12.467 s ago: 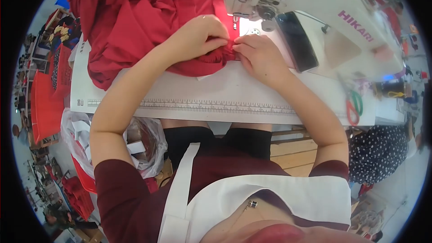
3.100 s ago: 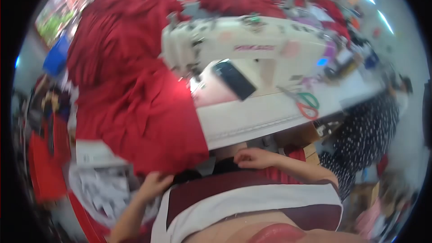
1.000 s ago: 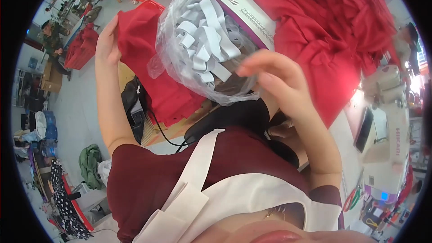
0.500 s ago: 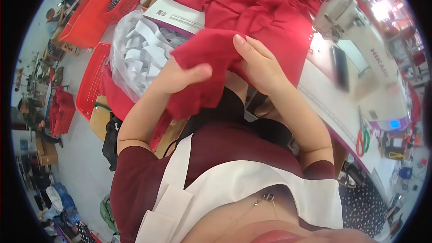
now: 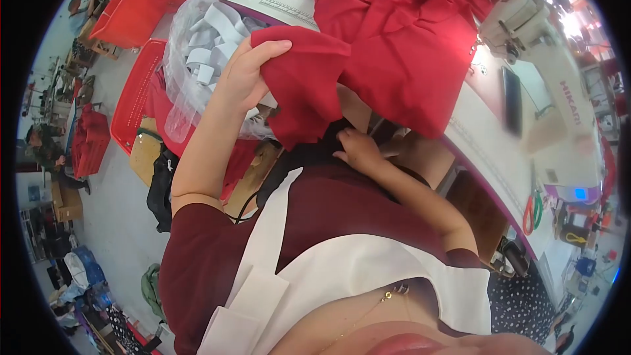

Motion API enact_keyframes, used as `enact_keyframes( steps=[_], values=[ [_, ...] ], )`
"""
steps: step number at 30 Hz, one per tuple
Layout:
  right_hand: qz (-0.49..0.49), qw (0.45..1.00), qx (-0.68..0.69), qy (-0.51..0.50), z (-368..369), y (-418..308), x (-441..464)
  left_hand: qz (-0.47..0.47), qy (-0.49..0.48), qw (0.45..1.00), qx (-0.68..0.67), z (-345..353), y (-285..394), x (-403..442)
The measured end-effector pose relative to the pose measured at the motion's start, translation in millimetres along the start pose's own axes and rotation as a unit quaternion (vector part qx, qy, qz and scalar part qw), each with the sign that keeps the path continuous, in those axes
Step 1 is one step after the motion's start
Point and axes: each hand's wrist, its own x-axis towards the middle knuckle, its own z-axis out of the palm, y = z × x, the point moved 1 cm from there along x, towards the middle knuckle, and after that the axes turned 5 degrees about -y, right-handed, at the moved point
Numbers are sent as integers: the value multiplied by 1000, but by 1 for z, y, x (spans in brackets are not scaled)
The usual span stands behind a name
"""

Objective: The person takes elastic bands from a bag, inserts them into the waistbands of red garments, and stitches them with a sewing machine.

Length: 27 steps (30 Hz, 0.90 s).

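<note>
Red cloth hangs from the left hand in the head view, taking twelve as the top: the hand grips the red piece near its upper-left corner. The piece falls away toward four o'clock, its long axis roughly eleven to five. The right hand, loosely curled with thumb apart and nothing seen in it, is over the black shorts; the piece lies toward its half past ten, near but apart. The left is nearer. At the right hand's one o'clock, the larger red cloth drapes over the bench; whether the two join, I cannot tell.
</note>
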Motion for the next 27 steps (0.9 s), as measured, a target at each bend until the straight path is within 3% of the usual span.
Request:
enact_keyframes(
  steps=[3, 5, 8, 10, 13, 16, 19, 20, 22, 24, 25, 27],
  values=[
    [-31, 998, 37, -50, 13, 3, 2, -7, -24, 1000, -6, 0, 1, 2],
    [-129, 961, 210, -125, 3, 1, -2, -14, -12, 1000, 0, 0, -1, 3],
    [-61, 964, 200, -163, -33, -15, -13, -23, -21, 999, 29, 6, -1, 5],
    [-22, 963, 266, -44, -70, -28, -13, -20, -48, 998, 46, 12, -4, 9],
    [2, 911, 392, 129, -129, -47, -7, -29, -87, 993, 77, 22, -8, 14],
    [-54, 908, 347, 230, -155, -52, 8, -18, -94, 990, 99, 30, -10, 17],
    [-52, 897, 390, 199, -156, -53, 18, -30, -89, 993, 64, 32, -12, 15],
    [-51, 897, 392, 197, -156, -55, 19, -70, -73, 995, -3, 30, -14, 15],
    [-2, 797, 580, 168, -157, -60, 22, -108, -52, 990, -70, 25, -15, 14],
    [0, 799, 567, 201, -155, -65, 27, -63, -99, 988, 97, 22, -19, 13],
    [9, 786, 584, 203, -152, -63, 31, -66, -101, 988, 97, 23, -18, 13],
    [18, 772, 602, 204, -148, -60, 33, -23, -74, 954, 288, 25, -14, 13]
  ],
)
